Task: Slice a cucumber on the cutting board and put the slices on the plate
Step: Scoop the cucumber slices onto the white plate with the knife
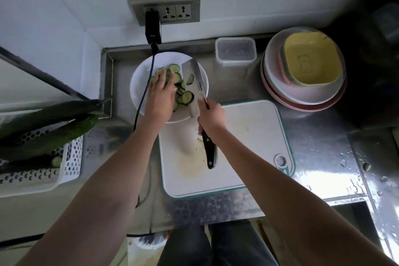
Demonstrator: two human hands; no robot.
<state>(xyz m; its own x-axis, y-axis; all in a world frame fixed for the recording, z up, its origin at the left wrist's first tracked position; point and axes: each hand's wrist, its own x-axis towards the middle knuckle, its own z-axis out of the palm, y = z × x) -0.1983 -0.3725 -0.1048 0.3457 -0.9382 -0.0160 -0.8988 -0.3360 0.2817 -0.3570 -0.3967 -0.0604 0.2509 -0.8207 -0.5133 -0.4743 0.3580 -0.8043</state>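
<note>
A white plate [142, 101] sits at the back of the steel counter with several cucumber slices [187, 97] on it. My right hand [212, 117] grips the dark handle of a cleaver [194, 84], whose blade is held tilted over the plate with a few slices stuck to it. My left hand [160, 93] reaches over the plate with straight fingers touching the slices beside the blade. The white cutting board [248, 136] lies in front of the plate, bearing only small cucumber scraps [199, 141].
A white perforated basket [71, 157] at left holds whole cucumbers [49, 134]. A black cable [142, 97] runs from the wall socket across the plate. A clear lidded box [235, 51] and stacked bowls [304, 69] stand at the back right. The counter's right side is wet.
</note>
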